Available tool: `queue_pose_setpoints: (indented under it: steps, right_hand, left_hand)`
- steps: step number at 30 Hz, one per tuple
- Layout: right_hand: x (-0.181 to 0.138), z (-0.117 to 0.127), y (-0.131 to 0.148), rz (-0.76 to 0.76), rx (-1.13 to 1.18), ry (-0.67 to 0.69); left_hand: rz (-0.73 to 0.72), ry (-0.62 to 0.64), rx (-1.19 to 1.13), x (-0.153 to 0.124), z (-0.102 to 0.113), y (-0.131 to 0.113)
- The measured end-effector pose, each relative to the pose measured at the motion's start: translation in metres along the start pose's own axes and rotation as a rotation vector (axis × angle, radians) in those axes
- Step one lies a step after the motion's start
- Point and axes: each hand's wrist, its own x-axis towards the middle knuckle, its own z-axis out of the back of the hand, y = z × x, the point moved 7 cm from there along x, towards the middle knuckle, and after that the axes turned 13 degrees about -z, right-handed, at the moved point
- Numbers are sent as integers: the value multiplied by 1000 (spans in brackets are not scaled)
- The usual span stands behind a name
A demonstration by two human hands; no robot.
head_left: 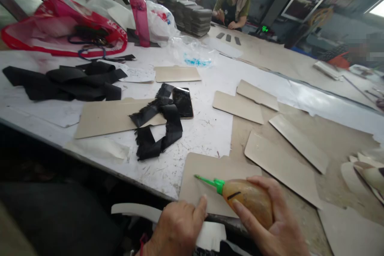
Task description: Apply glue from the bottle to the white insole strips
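Running off the bottom edge, both wrists were cut from view. The right hand [270,224] clasped a glue bottle [247,200] at bottom centre, nozzle pointing left over a card [207,176]; the left hand [177,228], loosely curled and holding nothing, pressed its thumb on that card.

- Light is pretty flat and soft overall, kind of dim workshop vibe; the white table cover [210,128] takes most of it and looks the brightest.
- Brightest spot is the window [378,8] in the far upper right corner, blown out to near white.
- Bottom left under the table edge goes almost fully black, no detail there.
- Shadows under the cardboard pieces are faint and soft.
- Slight sheen on the phone [183,102] screen and the clear plastic bag [192,52].
- Wide lens: edges stretch and lines bend, background's soft, near hands a bit smeared.
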Motion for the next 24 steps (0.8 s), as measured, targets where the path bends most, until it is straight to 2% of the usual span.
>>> queue_pose_setpoints:
  steps: [14,19,24]
  right_hand:
    - [-6,15,-3,59,-110,-54]
    - [-3,8,8,111,-98,-56]
    - [-5,-5,14,122,-43,13]
  left_hand:
    - [-9,-14,-2,-2,-5,0]
    - [-10,-36,2,-1,-2,1]
    - [-8,-20,-5,0,1,1]
